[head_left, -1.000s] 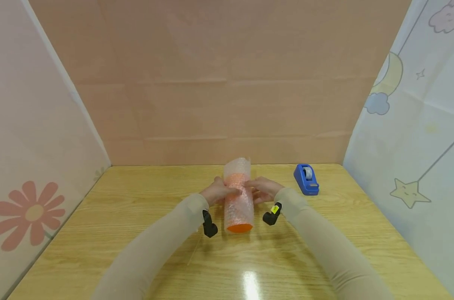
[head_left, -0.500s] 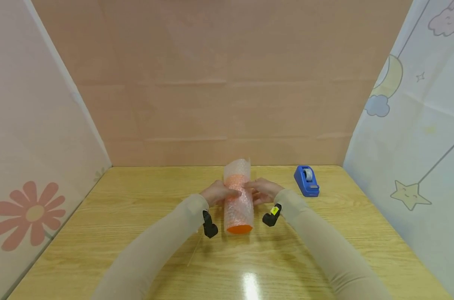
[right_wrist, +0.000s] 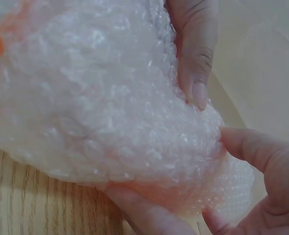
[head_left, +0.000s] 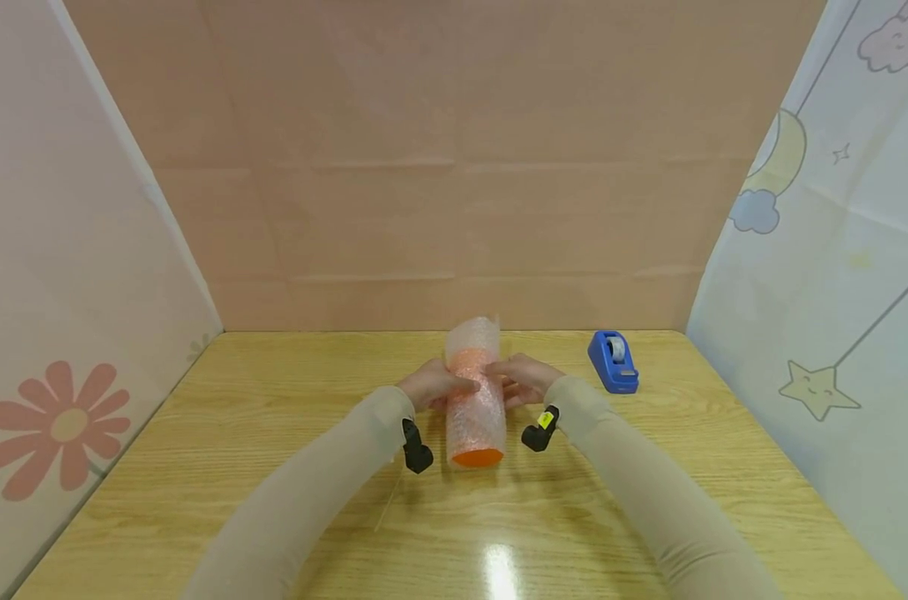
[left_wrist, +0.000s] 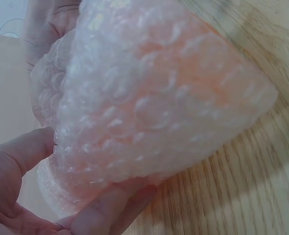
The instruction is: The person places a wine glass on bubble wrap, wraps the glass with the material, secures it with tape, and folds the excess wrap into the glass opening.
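Observation:
A tube-shaped bundle of clear bubble wrap (head_left: 477, 425) lies lengthwise on the table, wrapped round something orange (head_left: 478, 457) that shows at its near end. Through the plastic, the middle looks pinkish orange; the far end is paler. My left hand (head_left: 434, 384) grips the bundle from the left, thumb on top. From the right, my right hand (head_left: 525, 377) holds it at about the same height, thumb also on top. The left wrist view shows the left fingers (left_wrist: 105, 208) curled under the wrap (left_wrist: 134, 107). In the right wrist view, the right fingers (right_wrist: 144, 210) reach beneath it.
A blue tape dispenser (head_left: 613, 362) with a roll of tape stands at the back right of the wooden table (head_left: 288, 400). A thin pale strip (head_left: 388, 504) lies left of the bundle's near end. A beige backdrop (head_left: 454, 208) rises behind the table, with patterned side walls.

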Tool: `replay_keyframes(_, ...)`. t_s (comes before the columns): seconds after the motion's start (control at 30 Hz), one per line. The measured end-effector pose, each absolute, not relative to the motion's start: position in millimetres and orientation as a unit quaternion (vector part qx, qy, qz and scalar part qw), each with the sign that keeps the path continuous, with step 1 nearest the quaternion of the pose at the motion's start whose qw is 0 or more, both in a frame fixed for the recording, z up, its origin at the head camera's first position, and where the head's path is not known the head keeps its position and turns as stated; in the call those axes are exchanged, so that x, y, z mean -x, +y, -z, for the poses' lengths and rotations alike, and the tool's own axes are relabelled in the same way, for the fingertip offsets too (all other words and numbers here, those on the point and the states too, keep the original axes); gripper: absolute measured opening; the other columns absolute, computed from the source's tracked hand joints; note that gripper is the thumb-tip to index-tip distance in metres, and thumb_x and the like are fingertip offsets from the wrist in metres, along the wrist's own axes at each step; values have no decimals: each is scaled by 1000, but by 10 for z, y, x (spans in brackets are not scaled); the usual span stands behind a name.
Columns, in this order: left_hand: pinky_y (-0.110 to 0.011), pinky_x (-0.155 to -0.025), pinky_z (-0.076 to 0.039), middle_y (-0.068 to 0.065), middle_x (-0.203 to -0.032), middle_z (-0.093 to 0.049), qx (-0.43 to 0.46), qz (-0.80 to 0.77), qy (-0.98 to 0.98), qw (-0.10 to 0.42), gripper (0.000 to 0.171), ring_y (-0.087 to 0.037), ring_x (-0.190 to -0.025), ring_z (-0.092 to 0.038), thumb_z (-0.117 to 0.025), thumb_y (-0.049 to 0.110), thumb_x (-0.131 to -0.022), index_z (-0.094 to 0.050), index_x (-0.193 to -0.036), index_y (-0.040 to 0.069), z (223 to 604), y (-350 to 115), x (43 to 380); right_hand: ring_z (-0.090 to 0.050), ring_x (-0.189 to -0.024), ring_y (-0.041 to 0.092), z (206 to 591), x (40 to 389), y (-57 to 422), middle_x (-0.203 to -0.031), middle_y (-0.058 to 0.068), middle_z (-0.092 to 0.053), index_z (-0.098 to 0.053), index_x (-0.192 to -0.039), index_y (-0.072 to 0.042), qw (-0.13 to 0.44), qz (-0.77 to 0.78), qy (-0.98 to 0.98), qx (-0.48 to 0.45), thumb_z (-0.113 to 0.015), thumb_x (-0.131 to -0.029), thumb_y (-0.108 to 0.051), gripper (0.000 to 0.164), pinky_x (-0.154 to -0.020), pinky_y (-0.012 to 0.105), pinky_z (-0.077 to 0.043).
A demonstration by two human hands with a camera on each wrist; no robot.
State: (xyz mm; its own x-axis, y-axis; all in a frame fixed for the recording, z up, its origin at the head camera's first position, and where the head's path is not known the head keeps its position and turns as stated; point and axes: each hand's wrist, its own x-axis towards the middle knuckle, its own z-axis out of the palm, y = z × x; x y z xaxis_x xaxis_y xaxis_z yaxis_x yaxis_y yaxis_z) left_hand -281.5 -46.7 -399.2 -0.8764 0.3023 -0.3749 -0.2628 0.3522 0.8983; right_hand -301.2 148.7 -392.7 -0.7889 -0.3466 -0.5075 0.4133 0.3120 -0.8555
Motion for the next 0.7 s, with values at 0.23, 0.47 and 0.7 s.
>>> replay_keyframes(0.23,-30,-72,-58,-11,-103,-70,-24,-570,778,261,34,-18,-84,-68,-70,24,-89,-64,-110,-3,4028,-529,2850,-58,-104,27,3904,3005,1420,-125,21,-49,-34,-137,6,313,576,755,-26,-57,-97,-26,56,-92,41,-54)
replay_keyframes(0.47,-31,-75,-59,-13,-105,-69,-23,-591,757,277,35,-18,-83,-68,-69,21,-91,-63,-113,-5,4027,-589,2852,-60,-98,24,3879,2994,1360,-119,17,-54,-45,-131,4,299,555,776,-31,-59,-97,-29,50,-84,37,-57)
replay_keyframes(0.7,-34,-81,-58,-13,-107,-68,-20,-590,757,282,35,-18,-85,-67,-69,21,-91,-63,-114,-5,4012,-612,2844,-61,-97,24,3838,2967,1342,-119,17,-56,-48,-129,4,292,538,790,-19,-60,-96,-31,50,-80,34,-58)
